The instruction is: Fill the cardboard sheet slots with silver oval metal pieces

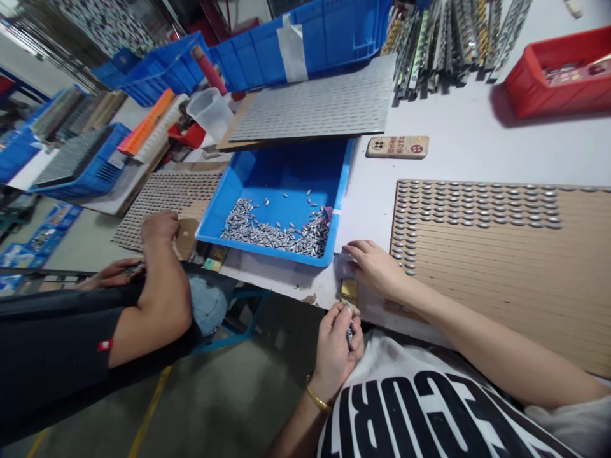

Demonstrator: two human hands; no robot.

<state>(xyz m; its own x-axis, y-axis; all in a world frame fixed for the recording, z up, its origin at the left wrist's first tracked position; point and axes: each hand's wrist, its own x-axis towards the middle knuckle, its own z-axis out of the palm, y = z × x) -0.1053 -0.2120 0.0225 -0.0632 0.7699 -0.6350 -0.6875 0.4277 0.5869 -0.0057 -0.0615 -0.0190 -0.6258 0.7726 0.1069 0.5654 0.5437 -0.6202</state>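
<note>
White worktable (367, 210) carries a blue tray (286, 166) of loose metal pieces (286, 242) and, to its right, a partly filled lined board (491, 273). Left hand (340, 343) is closed around several similar pieces (350, 336) near the table edge; right hand (377, 266) is apart, beside the tray corner, its grip indeterminable. Caution: a slackened left grip could spill pieces onto the floor (229, 401); a low right forearm (477, 334) could disturb the board's rows (484, 225).

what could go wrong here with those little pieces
The pieces bunched in the left hand could slip to the floor, since it holds them by the table's edge. The right forearm crosses the board, so it might brush the rows there.
</note>
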